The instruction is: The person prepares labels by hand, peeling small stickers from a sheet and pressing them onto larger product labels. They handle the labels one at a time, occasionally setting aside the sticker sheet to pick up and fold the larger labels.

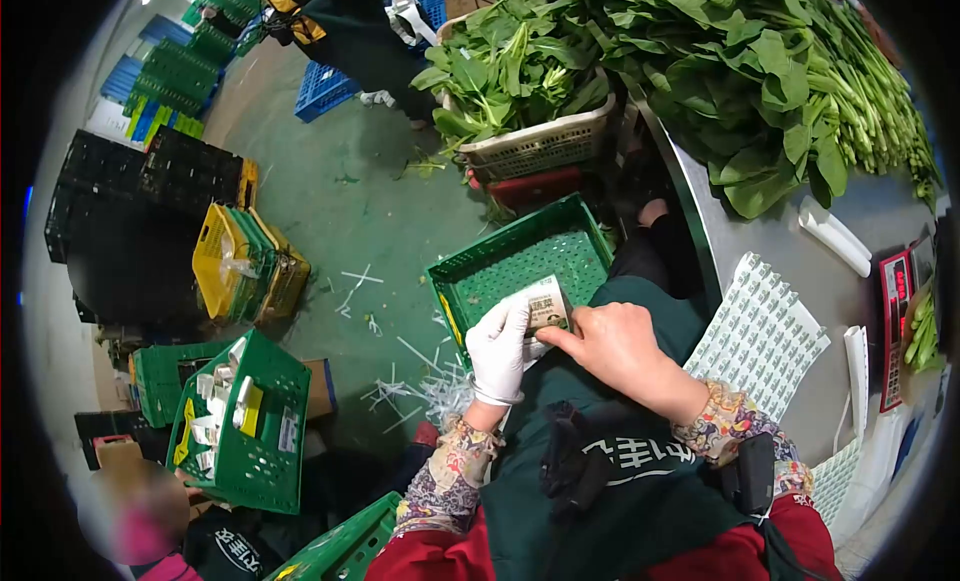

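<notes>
A worker's white-gloved left hand and bare right hand were both pinched on a small white printed paper label, held at apron height just above an empty green perforated plastic crate on the floor. The label did not appear to be stuck to anything yet. By the look of it, the work was at an early point. Nothing lay in the crate, and a large heap of loose leafy green vegetables still covered the grey metal table on the right. A cream plastic basket beyond the crate was also full of greens. White sheets of printed labels hung over the table edge near a red weighing scale, and torn white paper strips littered the green floor.
</notes>
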The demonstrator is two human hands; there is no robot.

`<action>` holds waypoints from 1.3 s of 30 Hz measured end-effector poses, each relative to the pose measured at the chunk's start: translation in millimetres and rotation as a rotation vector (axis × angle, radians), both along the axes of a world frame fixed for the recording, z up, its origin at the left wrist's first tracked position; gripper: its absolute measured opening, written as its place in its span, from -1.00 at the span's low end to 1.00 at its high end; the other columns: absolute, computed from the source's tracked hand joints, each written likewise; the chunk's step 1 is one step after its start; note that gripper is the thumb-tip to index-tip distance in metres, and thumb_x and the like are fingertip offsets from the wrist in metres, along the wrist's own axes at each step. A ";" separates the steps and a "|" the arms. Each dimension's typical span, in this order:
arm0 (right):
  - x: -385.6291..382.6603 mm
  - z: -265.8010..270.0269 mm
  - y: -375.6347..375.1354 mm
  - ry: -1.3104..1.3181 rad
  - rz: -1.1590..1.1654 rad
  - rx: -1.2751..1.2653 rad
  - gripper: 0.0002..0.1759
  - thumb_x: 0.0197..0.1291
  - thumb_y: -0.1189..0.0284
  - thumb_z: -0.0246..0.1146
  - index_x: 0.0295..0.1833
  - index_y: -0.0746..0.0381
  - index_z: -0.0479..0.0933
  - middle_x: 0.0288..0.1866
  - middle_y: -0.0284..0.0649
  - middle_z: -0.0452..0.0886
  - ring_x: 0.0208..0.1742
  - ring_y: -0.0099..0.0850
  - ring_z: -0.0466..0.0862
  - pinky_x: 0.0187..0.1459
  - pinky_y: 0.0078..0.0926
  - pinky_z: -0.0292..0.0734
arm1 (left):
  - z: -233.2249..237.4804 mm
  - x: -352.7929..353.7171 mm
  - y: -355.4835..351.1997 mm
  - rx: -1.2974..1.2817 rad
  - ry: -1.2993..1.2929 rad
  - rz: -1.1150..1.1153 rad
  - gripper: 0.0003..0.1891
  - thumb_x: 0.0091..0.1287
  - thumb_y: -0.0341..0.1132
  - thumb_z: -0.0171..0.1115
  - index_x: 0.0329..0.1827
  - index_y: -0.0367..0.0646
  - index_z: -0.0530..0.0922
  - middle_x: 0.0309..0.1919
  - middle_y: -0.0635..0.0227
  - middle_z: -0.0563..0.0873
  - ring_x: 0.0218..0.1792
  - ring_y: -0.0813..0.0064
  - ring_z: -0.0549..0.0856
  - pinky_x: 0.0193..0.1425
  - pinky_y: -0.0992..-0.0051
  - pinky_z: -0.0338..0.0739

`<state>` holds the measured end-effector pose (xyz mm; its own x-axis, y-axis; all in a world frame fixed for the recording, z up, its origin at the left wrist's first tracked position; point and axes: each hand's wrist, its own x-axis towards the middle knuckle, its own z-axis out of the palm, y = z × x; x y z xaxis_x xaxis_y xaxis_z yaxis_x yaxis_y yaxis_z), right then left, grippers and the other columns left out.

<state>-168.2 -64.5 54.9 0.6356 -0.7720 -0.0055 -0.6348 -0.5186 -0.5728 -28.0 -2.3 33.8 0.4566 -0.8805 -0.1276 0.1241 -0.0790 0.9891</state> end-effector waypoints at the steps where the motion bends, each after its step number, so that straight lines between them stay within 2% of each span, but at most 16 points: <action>1: -2.5 1.2 -1.2 -0.002 -0.003 0.029 -0.52 0.12 0.04 0.22 -0.50 0.28 0.51 -0.62 -0.12 0.57 -0.54 -0.13 0.62 -0.53 -0.21 0.48 | 1.2 2.0 0.2 0.000 0.005 -0.016 -0.77 0.37 -0.38 0.10 -0.06 -0.36 0.59 -0.25 0.35 0.69 -0.27 0.63 0.63 -0.17 0.61 0.53; 4: -2.0 -10.8 -2.7 -0.408 0.020 -0.008 -0.61 0.13 0.13 0.25 -0.31 0.30 0.53 -0.46 -0.14 0.54 -0.37 -0.11 0.58 -0.33 -0.25 0.49 | -0.2 0.7 -3.1 0.027 -0.096 -0.034 -0.77 0.39 -0.36 0.06 -0.09 -0.34 0.60 -0.24 0.32 0.69 -0.24 0.59 0.64 -0.11 0.55 0.54; 6: 4.4 -3.9 -6.1 -0.578 0.013 0.208 -0.71 0.13 0.27 0.27 -0.29 0.33 0.54 -0.50 -0.14 0.54 -0.48 -0.22 0.57 -0.39 -0.29 0.47 | -9.7 0.9 -3.7 0.037 -0.086 -0.078 -0.80 0.37 -0.39 0.07 -0.10 -0.32 0.60 -0.23 0.33 0.69 -0.23 0.60 0.63 -0.09 0.56 0.53; 7: 2.2 -5.7 -7.5 -0.550 -0.039 0.338 -0.76 0.14 0.33 0.25 -0.26 0.33 0.57 -0.53 -0.19 0.54 -0.53 -0.36 0.52 -0.44 -0.38 0.43 | -17.1 4.4 -4.7 -0.021 -0.287 -0.120 -0.79 0.38 -0.36 0.05 -0.10 -0.29 0.61 -0.24 0.34 0.68 -0.20 0.59 0.60 -0.08 0.57 0.50; 10: -4.8 7.8 -12.2 -0.513 -0.194 0.715 -0.80 0.19 0.43 0.21 -0.18 0.34 0.61 -0.59 -0.38 0.52 -0.62 -0.71 0.35 -0.55 -0.67 0.28 | -0.7 4.3 -11.8 -0.153 -0.247 -0.221 -0.75 0.39 -0.25 0.02 -0.15 -0.24 0.59 -0.29 0.24 0.60 -0.25 0.33 0.59 -0.11 0.46 0.46; 13: -6.7 -2.9 -14.3 -0.665 -0.208 0.739 -0.78 0.25 0.42 0.17 -0.15 0.36 0.61 -0.57 -0.47 0.50 -0.63 -0.77 0.33 -0.58 -0.75 0.21 | -12.2 24.4 -25.0 -0.045 -0.240 -0.243 -0.71 0.43 -0.18 -0.05 -0.16 -0.23 0.53 -0.33 0.26 0.56 -0.30 0.40 0.58 -0.17 0.46 0.47; 14: -7.2 -3.4 -15.8 -0.706 -0.224 0.743 -0.77 0.27 0.40 0.17 -0.17 0.37 0.60 -0.54 -0.45 0.51 -0.63 -0.76 0.33 -0.59 -0.76 0.21 | -18.0 35.7 -32.4 -0.074 -0.211 -0.224 -0.70 0.46 -0.17 -0.11 -0.09 -0.19 0.53 -0.37 0.42 0.56 -0.37 0.64 0.55 -0.30 0.61 0.46; 16: -6.6 8.2 -16.7 -0.786 -0.276 0.784 -0.76 0.28 0.39 0.17 -0.19 0.39 0.58 -0.49 -0.42 0.52 -0.63 -0.76 0.34 -0.61 -0.77 0.21 | -20.6 61.1 -44.4 0.106 -0.286 -0.240 -0.71 0.43 -0.15 -0.04 -0.09 -0.18 0.53 -0.36 0.40 0.58 -0.36 0.63 0.57 -0.29 0.57 0.48; 18: -12.2 7.3 -18.8 -0.822 -0.303 0.755 -0.76 0.28 0.40 0.16 -0.15 0.39 0.57 -0.46 -0.39 0.52 -0.65 -0.74 0.34 -0.63 -0.78 0.20 | -59.5 97.1 -34.1 0.289 -0.620 -0.446 -0.70 0.37 -0.12 0.04 -0.10 -0.18 0.53 -0.34 0.31 0.63 -0.35 0.48 0.62 -0.25 0.45 0.52; 20: -14.7 7.4 -21.4 -0.905 -0.336 0.751 -0.76 0.29 0.41 0.15 -0.11 0.39 0.56 -0.44 -0.38 0.55 -0.66 -0.75 0.33 -0.64 -0.80 0.18 | -72.3 117.7 7.0 0.428 -0.863 -0.643 -0.71 0.32 -0.09 0.07 -0.16 -0.13 0.56 -0.33 0.11 0.65 -0.28 0.12 0.64 -0.17 0.28 0.53; 24: -18.5 2.5 -32.2 -0.983 -0.362 0.731 -0.77 0.30 0.41 0.14 -0.07 0.34 0.56 -0.40 -0.43 0.57 -0.59 -0.80 0.33 -0.65 -0.84 0.15 | -121.1 138.7 120.2 0.529 -1.086 -0.884 -0.70 0.24 -0.05 0.14 -0.23 -0.10 0.57 -0.41 0.09 0.65 -0.36 0.01 0.64 -0.26 0.16 0.52; 27: -22.5 5.2 -39.0 -0.962 -0.392 0.725 -0.76 0.31 0.37 0.15 -0.06 0.31 0.56 -0.42 -0.46 0.54 -0.59 -0.82 0.31 -0.65 -0.84 0.12 | -83.6 135.2 176.7 0.717 -0.873 -0.998 -0.61 0.26 0.01 0.10 -0.14 -0.15 0.57 -0.34 0.01 0.66 -0.28 -0.02 0.63 -0.16 0.15 0.49; 31: -27.4 0.2 -43.4 -0.992 -0.405 0.713 -0.77 0.30 0.37 0.16 -0.06 0.29 0.57 -0.42 -0.47 0.55 -0.59 -0.82 0.30 -0.65 -0.84 0.11 | -90.4 158.7 245.0 1.001 -0.655 -1.144 -0.71 0.27 -0.06 0.13 -0.16 -0.07 0.56 -0.33 0.17 0.66 -0.28 0.15 0.64 -0.15 0.29 0.50; 33: -30.9 -3.9 -43.5 -0.983 -0.423 0.714 -0.76 0.30 0.37 0.16 -0.05 0.29 0.57 -0.40 -0.46 0.56 -0.59 -0.82 0.31 -0.65 -0.84 0.11 | -69.6 160.3 263.9 1.185 -0.493 -1.177 -0.59 0.26 0.04 0.09 -0.02 -0.06 0.57 -0.10 0.17 0.67 -0.03 0.13 0.62 0.06 0.25 0.46; 35: -34.4 -6.1 -46.8 -0.975 -0.442 0.709 -0.76 0.31 0.36 0.16 -0.05 0.28 0.56 -0.40 -0.46 0.56 -0.60 -0.83 0.29 -0.65 -0.83 0.10 | -120.1 183.1 328.8 1.147 -0.369 -1.507 -0.49 0.28 0.07 0.04 0.12 -0.11 0.50 -0.02 0.11 0.64 -0.01 0.14 0.61 0.08 0.24 0.46; 39: -34.1 -7.7 -50.7 -0.961 -0.443 0.700 -0.76 0.32 0.34 0.14 -0.05 0.26 0.56 -0.40 -0.49 0.56 -0.61 -0.84 0.27 -0.64 -0.83 0.06 | -106.5 179.0 347.3 1.432 -0.085 -1.488 -0.49 0.30 0.08 0.02 0.13 -0.12 0.50 -0.05 0.15 0.65 -0.04 0.20 0.62 0.04 0.27 0.48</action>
